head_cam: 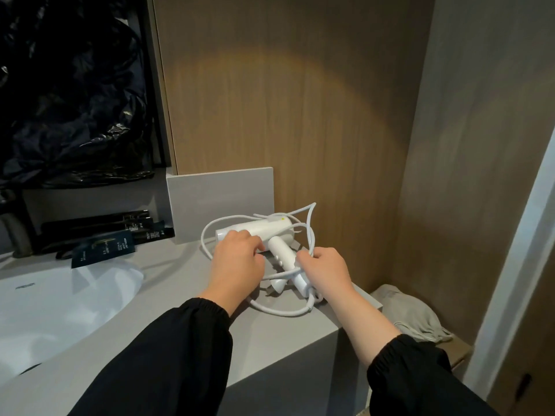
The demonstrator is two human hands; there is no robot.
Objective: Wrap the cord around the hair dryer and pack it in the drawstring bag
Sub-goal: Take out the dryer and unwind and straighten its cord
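Left hand (237,259) at centre frame, fingers curled over white hair dryer (258,228) barrel. Right hand (324,268) apparently pinches cord (310,302) beside handle. Dryer lies on grey counter (186,295); drawstring bag (411,313) lower right.

White hair dryer (255,228), white cord (207,232)

Smooth, glossy white plastic hair dryer (261,228) with smooth white cord (285,314) on matt grey counter (180,310); wood-grain wall panel (300,115); crumpled beige cloth bag (414,316).

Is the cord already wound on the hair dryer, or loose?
Loose: the cord lies in wide loops around the hair dryer on the counter, not wound tight.
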